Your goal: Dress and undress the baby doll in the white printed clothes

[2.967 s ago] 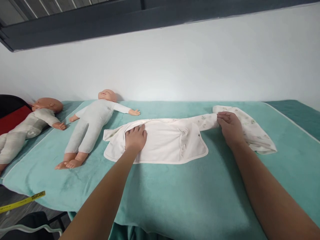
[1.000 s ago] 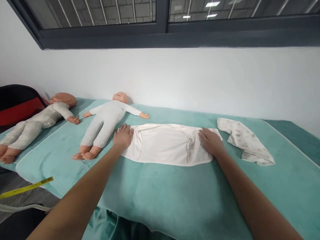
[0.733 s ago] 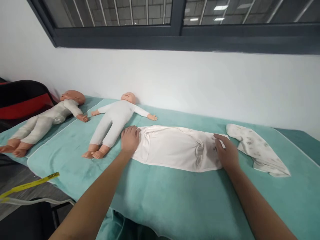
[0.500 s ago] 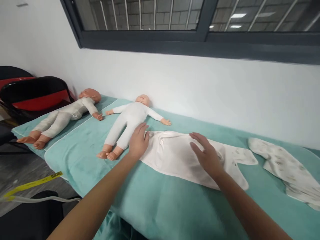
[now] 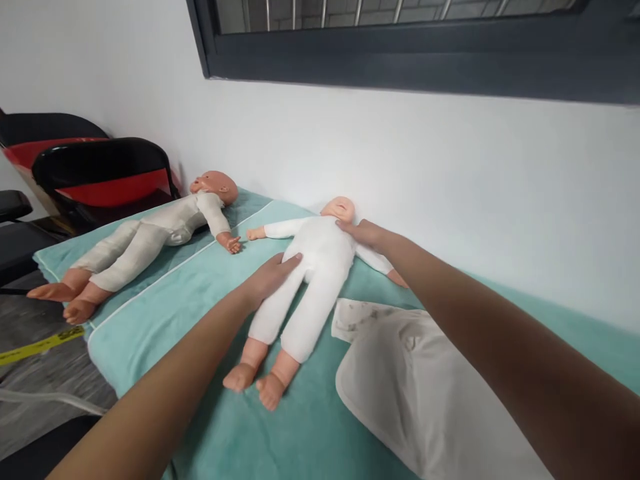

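A baby doll in a white suit lies on its back on the teal mat. My left hand rests flat against the doll's hip, fingers stretched out. At the doll's shoulder, just below its head, my right hand touches it with fingers extended. A white baby garment lies spread on the mat to the right of the doll, partly under my right forearm.
A second doll in a greyish suit lies on another teal mat to the left. Black and red chairs stand behind it. A yellow tape measure lies on the floor at the left. The white wall is close behind.
Both hands left the white garment and moved left onto the white-suited doll. My view swung left, so the patterned cloth on the right is out of sight.
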